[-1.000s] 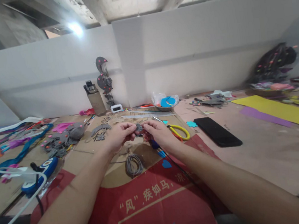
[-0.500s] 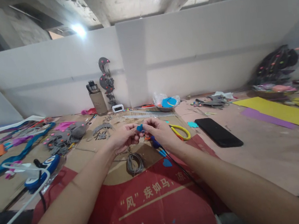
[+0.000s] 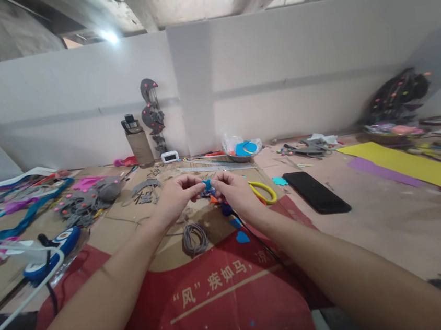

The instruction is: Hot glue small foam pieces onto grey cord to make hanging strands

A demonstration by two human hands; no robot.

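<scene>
Between my two hands is a small blue foam piece (image 3: 207, 184), pinched from both sides. My left hand (image 3: 182, 196) has thumb and forefinger closed on its left edge. On the other edge, my right hand (image 3: 236, 190) grips with the thumb and bent fingers. The fingers cover much of the piece, so its full outline is hidden. Below the hands lies a coil of grey cord (image 3: 195, 239) on the cardboard. A blue heart cutout (image 3: 243, 236) rests near my right wrist. Yellow-handled scissors (image 3: 263, 192) lie just right of my right hand, partly hidden by it.
A black phone (image 3: 316, 192) lies to the right, by a turquoise cutout (image 3: 280, 181). Farther right are yellow sheets (image 3: 413, 163). A bottle (image 3: 138, 143) stands at the back. A blue power strip (image 3: 52, 254) with a white cable sits at left. A black cord passes under my right forearm.
My left hand has turned so its fingers curl more over the blue piece, which both hands still hold. The whole view has shifted slightly.
</scene>
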